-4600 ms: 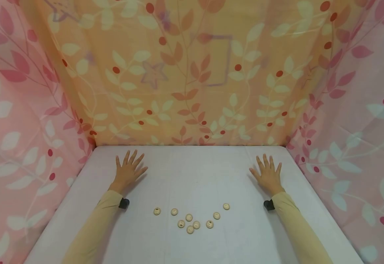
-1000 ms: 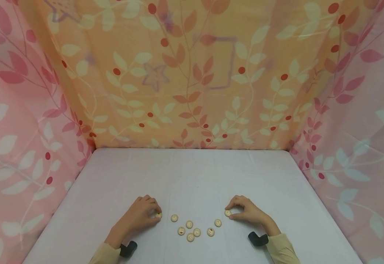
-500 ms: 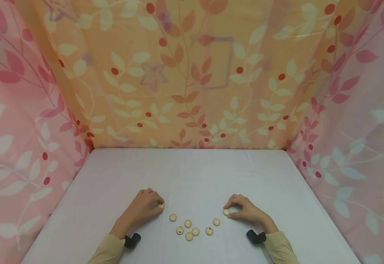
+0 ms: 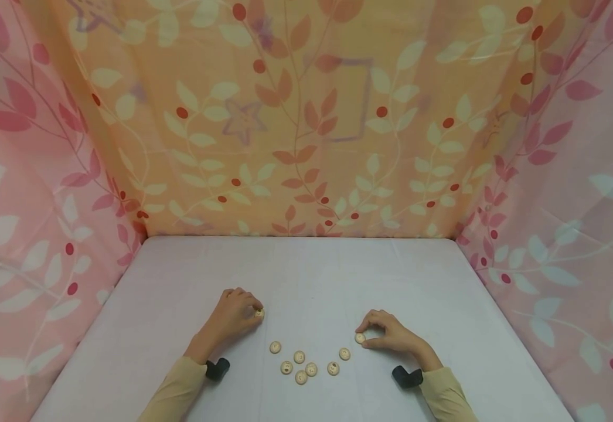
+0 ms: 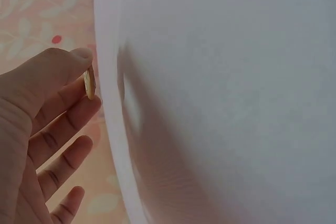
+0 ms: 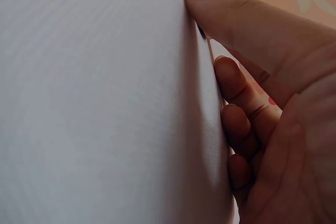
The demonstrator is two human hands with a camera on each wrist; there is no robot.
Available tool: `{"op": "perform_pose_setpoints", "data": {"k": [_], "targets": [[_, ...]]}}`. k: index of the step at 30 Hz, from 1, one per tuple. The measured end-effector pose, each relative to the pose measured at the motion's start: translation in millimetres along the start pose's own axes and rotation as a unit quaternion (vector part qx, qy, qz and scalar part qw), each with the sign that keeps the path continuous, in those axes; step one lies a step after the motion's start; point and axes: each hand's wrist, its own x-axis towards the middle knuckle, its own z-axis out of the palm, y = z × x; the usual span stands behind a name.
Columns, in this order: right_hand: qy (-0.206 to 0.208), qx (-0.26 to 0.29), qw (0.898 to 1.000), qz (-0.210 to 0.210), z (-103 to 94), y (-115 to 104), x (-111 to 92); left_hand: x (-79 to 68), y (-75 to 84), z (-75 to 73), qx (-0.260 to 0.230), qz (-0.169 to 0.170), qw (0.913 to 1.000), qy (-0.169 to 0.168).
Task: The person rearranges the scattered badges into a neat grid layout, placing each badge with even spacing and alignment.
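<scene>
Between the thumb and fingers of my left hand is a small round pale-wood disc. The left wrist view shows this disc edge-on, pinched and held off the white cloth, the other fingers loosely bent. My right hand pinches another wooden disc at the right, low at the table surface. In the right wrist view the thumb mostly hides that disc. Several similar discs lie flat between the hands, among them a left one, a dark-marked one and a right one.
White cloth covers the table. A yellow patterned curtain hangs behind its far edge, with pink patterned curtains at both sides. Dark wrist cameras sit at the left wrist and right wrist.
Both hands were spread flat farther out, then came in and pinched the outermost discs. In the last second my left hand carried its disc away toward the far edge; my right hand barely moved.
</scene>
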Motion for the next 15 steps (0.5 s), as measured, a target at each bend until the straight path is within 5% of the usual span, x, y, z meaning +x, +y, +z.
{"op": "perform_pose_setpoints", "data": {"k": [15], "targets": [[-0.003, 0.000, 1.000, -0.026, -1.3, 7.7, -0.6, 28.3, -7.9, 6.8, 0.010, -0.015, 0.9998, -0.002]]}}
